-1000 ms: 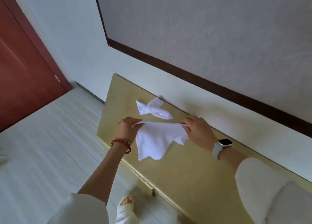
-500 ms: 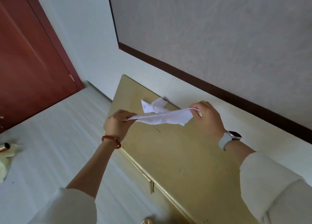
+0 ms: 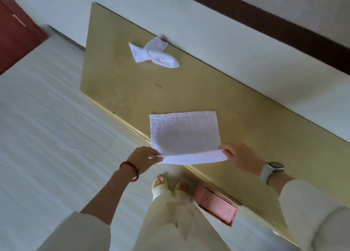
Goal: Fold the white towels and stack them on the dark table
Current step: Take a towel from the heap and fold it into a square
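A white towel [image 3: 184, 132] lies spread flat on the olive-gold table [image 3: 117, 84], its near edge hanging past the table's front edge. My left hand [image 3: 143, 159] pinches the near left corner and my right hand [image 3: 241, 156] pinches the near right corner, holding that edge a little off the table. A small label shows at the towel's far edge. A second white towel [image 3: 151, 53] lies crumpled near the wall at the far left of the table.
The table stands against a white wall [image 3: 208, 29] with a dark band above. A pink box [image 3: 216, 205] sits on the pale floor beside my feet, under the table's front edge. A red-brown door [image 3: 13, 33] is at the far left.
The towel, held bunched in the air near the crumpled one, now lies spread flat closer to me. Both hands came back to the front edge, and the camera tipped downward.
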`<state>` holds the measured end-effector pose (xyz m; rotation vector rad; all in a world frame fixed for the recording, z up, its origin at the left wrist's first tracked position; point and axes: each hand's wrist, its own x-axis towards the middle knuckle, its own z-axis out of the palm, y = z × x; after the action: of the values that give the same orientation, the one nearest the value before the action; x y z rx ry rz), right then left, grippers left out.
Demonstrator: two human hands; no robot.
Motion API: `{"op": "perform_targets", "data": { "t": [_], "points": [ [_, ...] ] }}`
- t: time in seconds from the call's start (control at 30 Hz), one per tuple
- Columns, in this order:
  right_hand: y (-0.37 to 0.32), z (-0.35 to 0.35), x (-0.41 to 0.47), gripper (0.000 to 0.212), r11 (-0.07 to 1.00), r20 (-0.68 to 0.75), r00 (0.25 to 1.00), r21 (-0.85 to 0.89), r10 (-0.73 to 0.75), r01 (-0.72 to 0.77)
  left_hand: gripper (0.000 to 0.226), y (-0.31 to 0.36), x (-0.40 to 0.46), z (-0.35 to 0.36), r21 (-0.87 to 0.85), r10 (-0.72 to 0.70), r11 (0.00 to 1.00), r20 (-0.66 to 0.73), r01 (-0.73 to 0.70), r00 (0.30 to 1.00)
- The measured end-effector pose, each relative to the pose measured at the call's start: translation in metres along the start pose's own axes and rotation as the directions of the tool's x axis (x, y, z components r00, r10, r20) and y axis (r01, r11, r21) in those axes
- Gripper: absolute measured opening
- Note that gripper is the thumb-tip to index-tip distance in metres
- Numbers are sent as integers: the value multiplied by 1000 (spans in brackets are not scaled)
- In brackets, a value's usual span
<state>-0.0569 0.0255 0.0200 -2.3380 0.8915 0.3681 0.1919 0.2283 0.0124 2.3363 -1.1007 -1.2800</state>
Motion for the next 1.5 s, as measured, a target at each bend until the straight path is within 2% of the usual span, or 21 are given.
{"op": "perform_targets", "data": {
  "t": [0.07,0.1,0.2,0.23,0.37,0.57,0.9,1.13,1.2,1.27,1.37,1.43,1.5],
  "points": [
    [-1,3,4,18,986,-90,993,157,79,-64,43,-1,6,0,-96,-13,995,-36,9,999],
    [-2,3,9,14,969,-137,983,231,124,-90,40,0,10,-1,-159,-20,987,-75,8,997],
    [-10,-6,29,9,920,-260,941,376,217,-108,9,8,25,-9,-345,-66,938,-211,-11,975],
    [-13,-9,38,9,905,-286,927,412,242,-109,7,11,31,-12,-386,-76,922,-252,-28,965],
    [-14,-17,73,3,843,-308,894,523,326,-127,11,17,58,-23,-476,-147,878,-361,-47,921],
    [-11,-11,112,9,831,-300,885,534,356,-153,15,12,91,-29,-504,-240,864,-438,-15,866],
    [-4,-3,135,16,873,-345,870,455,353,-174,7,8,110,-25,-331,-273,937,-510,107,816],
    [-6,3,140,9,918,-410,844,336,346,-213,15,9,110,-24,-250,-252,959,-536,133,806],
    [-8,3,138,16,943,-455,830,229,321,-240,21,12,109,-25,-186,-228,971,-564,147,794],
    [-13,1,137,17,981,-538,823,47,183,-188,24,15,109,-23,-80,-119,993,-641,88,758],
    [-27,6,140,11,981,-550,824,-191,-135,34,17,23,115,-15,146,163,985,-662,-88,732],
    [-36,16,145,10,968,-524,824,-229,-215,106,9,27,121,-8,265,274,955,-628,-130,728],
    [-43,26,148,8,961,-513,822,-237,-248,142,8,29,127,-3,318,321,937,-614,-147,721]
  ]
}}
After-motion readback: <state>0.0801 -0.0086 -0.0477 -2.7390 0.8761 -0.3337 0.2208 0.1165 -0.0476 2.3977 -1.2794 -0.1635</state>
